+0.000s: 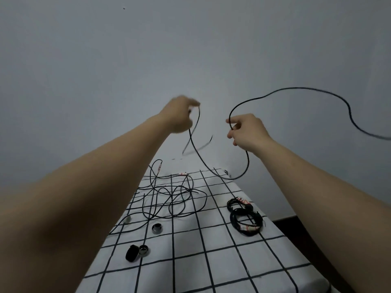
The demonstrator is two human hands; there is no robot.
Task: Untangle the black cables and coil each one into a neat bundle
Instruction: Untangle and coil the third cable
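Both hands are raised in front of the grey wall, sharing one black cable (296,88). The left hand (181,114) pinches it between curled fingertips, and from there it drops down and to the right, sagging to the far edge of the desk (211,261). It then climbs to the right hand (246,131), whose fingers are curled round it. Past that hand it arcs up and to the right, then dips out of the right side of the frame. A short loose stretch below the left hand is blurred.

The cable is thin, round and matte black.

On the desk's white, black-gridded cloth lies a loose tangle of cables (169,197), sprawling at the far left. Two coiled bundles (245,220) lie at the right edge, touching each other. White tags (182,173) with red marks sit on the cables (the writing is too small to read). Near the tangle are two small metal rings (157,228) and a black strap (131,253).
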